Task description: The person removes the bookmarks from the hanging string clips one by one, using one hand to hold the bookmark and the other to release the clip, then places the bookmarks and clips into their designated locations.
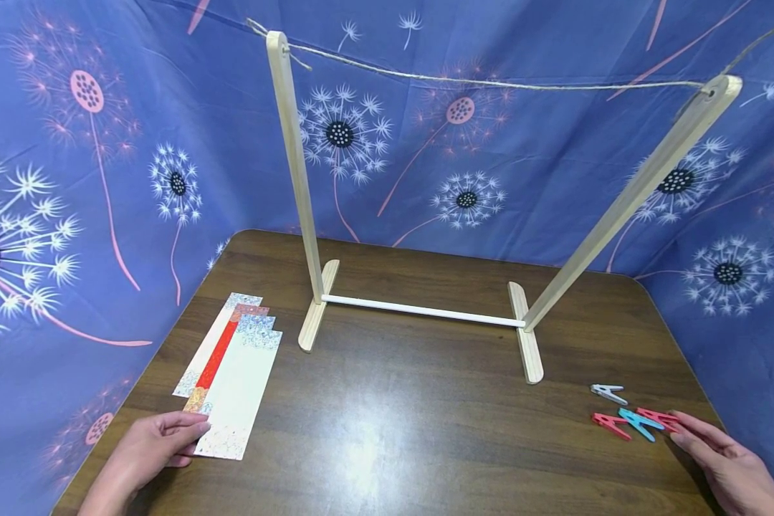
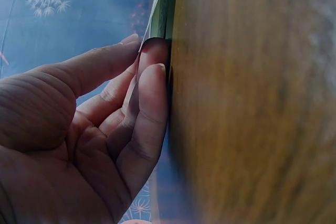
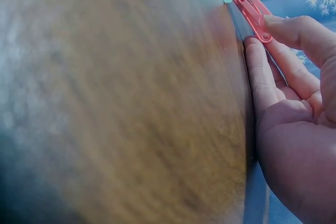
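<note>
Several overlapping paper strips lie at the table's left; a white strip with speckled ends (image 1: pixel 245 390) is on top, and a red strip (image 1: pixel 218 358) shows beneath. My left hand (image 1: pixel 151 444) pinches the top white strip at its near left corner, thumb above and fingers below. In the left wrist view the strip's edge sits between thumb and fingers. On the right, my right hand (image 1: pixel 729 459) pinches the end of a red clothespin (image 3: pixel 252 9) between thumb and fingers. Beside it lie a blue clothespin (image 1: pixel 641 423), another red clothespin (image 1: pixel 611 425) and a white clothespin (image 1: pixel 609 393).
A wooden frame with two posts (image 1: pixel 297 172) stands at the back of the brown table (image 1: pixel 426 408). A twine line (image 1: pixel 490 82) runs between the post tops, and a white rod (image 1: pixel 426 311) joins their feet. Blue dandelion-print cloth (image 1: pixel 232 129) hangs around the table.
</note>
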Demonstrator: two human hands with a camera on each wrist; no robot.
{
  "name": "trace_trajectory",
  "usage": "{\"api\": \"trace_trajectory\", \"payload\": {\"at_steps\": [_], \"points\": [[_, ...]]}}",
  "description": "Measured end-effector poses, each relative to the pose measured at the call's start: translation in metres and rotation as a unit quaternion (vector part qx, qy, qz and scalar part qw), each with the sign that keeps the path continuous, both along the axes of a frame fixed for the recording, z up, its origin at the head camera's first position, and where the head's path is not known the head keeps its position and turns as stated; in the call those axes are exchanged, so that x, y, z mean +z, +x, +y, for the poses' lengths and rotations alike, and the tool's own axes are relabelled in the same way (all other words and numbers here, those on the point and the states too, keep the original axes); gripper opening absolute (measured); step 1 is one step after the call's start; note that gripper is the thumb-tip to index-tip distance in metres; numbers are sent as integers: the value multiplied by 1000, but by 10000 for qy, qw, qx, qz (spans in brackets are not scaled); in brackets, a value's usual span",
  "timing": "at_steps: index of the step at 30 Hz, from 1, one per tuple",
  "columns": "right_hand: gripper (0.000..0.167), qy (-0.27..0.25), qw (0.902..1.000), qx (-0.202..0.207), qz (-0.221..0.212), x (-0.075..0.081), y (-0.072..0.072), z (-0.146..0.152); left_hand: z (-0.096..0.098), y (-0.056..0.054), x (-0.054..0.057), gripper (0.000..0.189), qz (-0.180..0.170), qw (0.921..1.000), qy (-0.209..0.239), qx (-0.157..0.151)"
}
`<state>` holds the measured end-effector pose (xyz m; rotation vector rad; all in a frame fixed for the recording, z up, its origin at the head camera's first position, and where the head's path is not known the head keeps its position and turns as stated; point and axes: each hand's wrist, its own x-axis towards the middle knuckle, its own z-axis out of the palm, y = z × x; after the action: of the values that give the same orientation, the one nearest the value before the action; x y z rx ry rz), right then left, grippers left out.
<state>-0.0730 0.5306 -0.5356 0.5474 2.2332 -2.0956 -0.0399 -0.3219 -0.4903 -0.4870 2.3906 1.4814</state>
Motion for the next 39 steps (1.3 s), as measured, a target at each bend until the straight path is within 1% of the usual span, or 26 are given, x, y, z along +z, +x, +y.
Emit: {"api": "trace_trajectory", "payload": {"at_steps": [5, 13, 19, 25, 28, 33, 39], "points": [[27, -3, 10000, -13, -6, -1, 0, -1, 0, 0, 1, 34, -59, 10000, -67, 42], [29, -46, 9993, 189, 306, -1, 3, -1, 1, 0, 1, 31, -90, 9998, -136, 66], [29, 161, 9995, 199, 185, -1, 2, 0, 0, 0, 1, 33, -13, 9999, -113, -32], [33, 264, 9994, 196, 79, -1, 3, 0, 1, 0, 1, 31, -71, 9998, -179, 59], [35, 255, 9993, 239, 126, -1, 4, -1, 1, 0, 1, 30, -98, 9997, -209, 117], [37, 197, 9992, 269, 233, -2, 5, 0, 0, 1, 1, 32, -109, 9997, -200, 117], [38, 181, 9992, 267, 229, -2, 5, 0, 0, 2, 2, 33, -125, 9997, -164, 124]]}}
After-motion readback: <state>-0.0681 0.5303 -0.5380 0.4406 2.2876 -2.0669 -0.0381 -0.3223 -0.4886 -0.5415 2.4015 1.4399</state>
